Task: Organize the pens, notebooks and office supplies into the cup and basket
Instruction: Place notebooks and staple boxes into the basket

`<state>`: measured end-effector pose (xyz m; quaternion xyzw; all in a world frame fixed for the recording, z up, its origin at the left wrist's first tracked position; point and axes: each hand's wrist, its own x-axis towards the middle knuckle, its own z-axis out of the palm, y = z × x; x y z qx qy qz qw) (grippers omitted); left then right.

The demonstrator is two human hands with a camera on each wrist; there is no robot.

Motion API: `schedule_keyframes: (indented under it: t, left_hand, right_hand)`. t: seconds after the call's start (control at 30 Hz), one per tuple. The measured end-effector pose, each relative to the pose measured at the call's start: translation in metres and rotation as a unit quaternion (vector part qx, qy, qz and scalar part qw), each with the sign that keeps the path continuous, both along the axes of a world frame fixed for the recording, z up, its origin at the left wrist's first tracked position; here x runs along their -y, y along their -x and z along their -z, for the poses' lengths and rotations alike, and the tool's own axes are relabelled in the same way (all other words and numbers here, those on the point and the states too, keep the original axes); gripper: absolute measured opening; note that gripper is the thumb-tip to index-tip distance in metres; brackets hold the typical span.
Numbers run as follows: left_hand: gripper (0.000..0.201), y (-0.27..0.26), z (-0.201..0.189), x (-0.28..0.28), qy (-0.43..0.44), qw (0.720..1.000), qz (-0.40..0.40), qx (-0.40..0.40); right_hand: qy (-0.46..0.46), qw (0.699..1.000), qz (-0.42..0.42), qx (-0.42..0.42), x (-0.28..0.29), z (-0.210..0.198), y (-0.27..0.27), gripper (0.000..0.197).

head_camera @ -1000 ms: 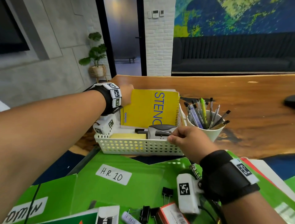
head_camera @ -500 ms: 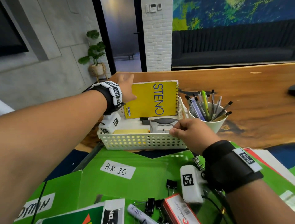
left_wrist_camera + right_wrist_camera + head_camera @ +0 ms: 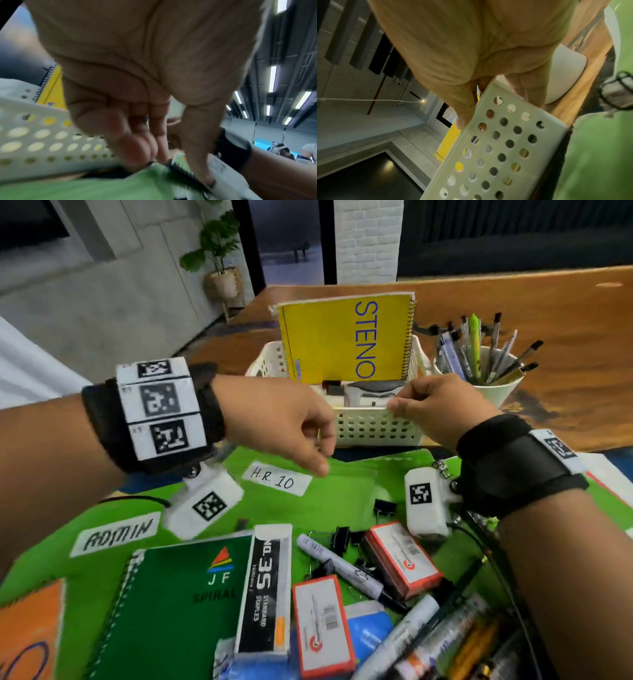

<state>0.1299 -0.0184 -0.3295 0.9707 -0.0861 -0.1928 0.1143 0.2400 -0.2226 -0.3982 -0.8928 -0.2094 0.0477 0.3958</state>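
The yellow STENO notebook stands upright at the back of the white perforated basket, with a grey stapler lying in front of it. To the right, the white cup holds several pens. My right hand pinches the basket's front rim near its right corner; the right wrist view shows the thumb on one side of the basket wall and fingers on the other. My left hand hovers before the basket above a green folder, its fingers loosely curled and holding nothing.
Green folders cover the near table. On them lie a green spiral notebook, a staples box, two red-and-white boxes, markers, binder clips and an orange notebook. The wooden table extends behind the cup.
My left hand has let go of the yellow notebook and pulled back toward me, down over the green folder. The notebook stays standing in the basket. My right hand keeps its hold on the rim.
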Motion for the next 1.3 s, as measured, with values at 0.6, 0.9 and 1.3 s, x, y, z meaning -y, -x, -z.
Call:
schedule_keyframes:
  t: [0.6, 0.9, 1.3]
  left_hand:
    - [0.062, 0.088, 0.041, -0.029, 0.003, 0.99, 0.089, -0.112]
    - [0.056, 0.074, 0.037, -0.05, 0.149, 0.981, 0.037, -0.117]
    - [0.041, -0.016, -0.002, -0.075, 0.109, 0.956, -0.183, 0.202]
  right_hand:
    - [0.004, 1.0, 0.003, 0.006, -0.001, 0.003, -0.004, 0.024]
    - [0.004, 1.0, 0.0, 0.004, -0.001, 0.003, -0.005, 0.024]
    - [-0.004, 1.0, 0.001, 0.005, -0.001, 0.005, -0.005, 0.025]
